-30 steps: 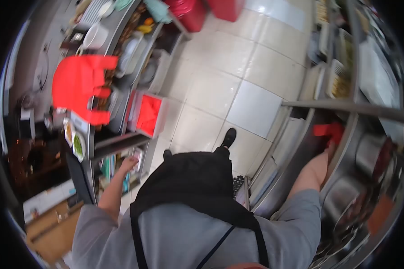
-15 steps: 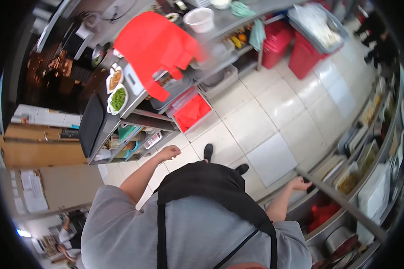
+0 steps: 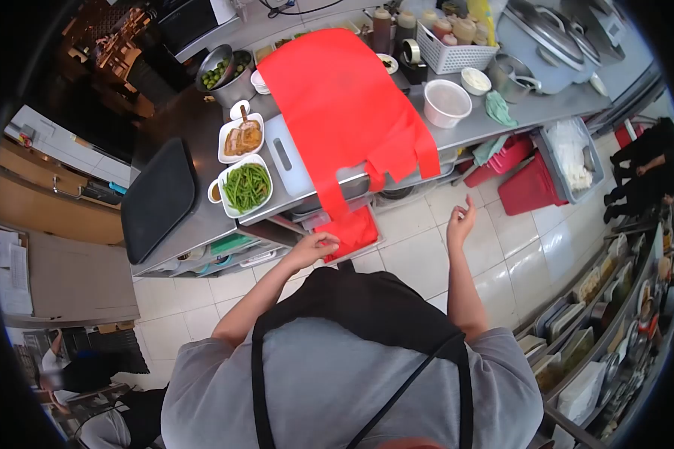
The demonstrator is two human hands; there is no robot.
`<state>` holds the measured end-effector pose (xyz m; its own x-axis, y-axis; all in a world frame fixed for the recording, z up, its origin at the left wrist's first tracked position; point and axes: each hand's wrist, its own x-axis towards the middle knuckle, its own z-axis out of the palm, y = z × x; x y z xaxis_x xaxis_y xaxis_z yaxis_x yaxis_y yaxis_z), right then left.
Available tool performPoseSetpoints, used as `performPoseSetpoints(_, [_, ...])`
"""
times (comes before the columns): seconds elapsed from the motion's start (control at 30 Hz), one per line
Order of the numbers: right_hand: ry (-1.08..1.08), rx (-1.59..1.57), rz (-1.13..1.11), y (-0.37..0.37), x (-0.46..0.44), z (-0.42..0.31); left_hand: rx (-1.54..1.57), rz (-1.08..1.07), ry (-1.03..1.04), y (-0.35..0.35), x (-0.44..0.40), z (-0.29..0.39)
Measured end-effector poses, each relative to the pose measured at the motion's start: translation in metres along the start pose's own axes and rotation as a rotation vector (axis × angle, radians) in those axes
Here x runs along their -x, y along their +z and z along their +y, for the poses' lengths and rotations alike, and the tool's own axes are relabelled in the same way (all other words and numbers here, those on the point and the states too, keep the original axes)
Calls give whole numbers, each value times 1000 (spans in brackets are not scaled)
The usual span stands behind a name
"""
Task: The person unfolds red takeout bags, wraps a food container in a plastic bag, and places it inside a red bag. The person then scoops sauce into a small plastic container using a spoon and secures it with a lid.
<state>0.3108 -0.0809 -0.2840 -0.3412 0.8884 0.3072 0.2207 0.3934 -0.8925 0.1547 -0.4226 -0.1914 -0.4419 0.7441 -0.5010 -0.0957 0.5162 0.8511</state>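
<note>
Your right hand (image 3: 460, 221) swung from the shelf rail (image 3: 565, 424)—fingers apart, left hand (image 3: 311, 251) loosely parted—keep the red carrier bag (image 3: 337, 97) flat

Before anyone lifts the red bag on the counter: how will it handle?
Likely floppy: the red bag droops past the edge of the counter. Probably light for its size, lying flat and thin-looking. Unlikely to roll, being spread out.

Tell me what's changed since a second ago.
The view has turned to face the counter. The right hand, earlier at something red in the side unit, has come out and is raised, apparently empty. The left hand has moved to beside the low red bundle; contact is unclear. The large red bag and green beans stay put.
</note>
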Motion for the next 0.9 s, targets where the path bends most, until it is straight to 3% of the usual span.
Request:
performPoseSetpoints(0.13, [-52, -117, -45, 60, -29, -61, 124, 155, 113, -42, -15, 42])
performPoseSetpoints(0.2, [-400, -37, -134, 81, -54, -88, 166, 288, 81, -66, -34, 56])
performPoseSetpoints(0.27, [-307, -115, -231, 98, -74, -133, 166, 406, 103, -90, -58, 63])
performPoseSetpoints(0.33, [-465, -108, -246, 126, -104, -148, 122, 449, 152, -120, -96, 70])
performPoseSetpoints(0.4, [-438, -63, -300, 159, -137, -154, 205, 675, 53, -143, -124, 85])
performPoseSetpoints(0.5, [-306, 61, -346, 223, -190, -137, 371, 751, 27, -161, -159, 104])
performPoseSetpoints(0.63, [-236, 325, -439, 283, -242, -131, 536, 994, -30, -199, -248, 48])
performPoseSetpoints(0.7, [-19, 371, -701, 300, -260, -128, 471, 1071, -44, -213, -272, 28])
performPoseSetpoints(0.77, [44, 351, -721, 314, -274, -124, 445, 1050, -46, -210, -275, 31])
performPoseSetpoints(0.83, [145, 60, -964, 316, -279, -130, 418, 1111, -87, -202, -276, 41])
performPoseSetpoints(0.87, [197, -64, -979, 311, -276, -140, 360, 1128, -76, -198, -272, 47])
performPoseSetpoints(0.9, [87, -211, -1025, 304, -268, -155, 300, 1144, -66, -192, -263, 59])
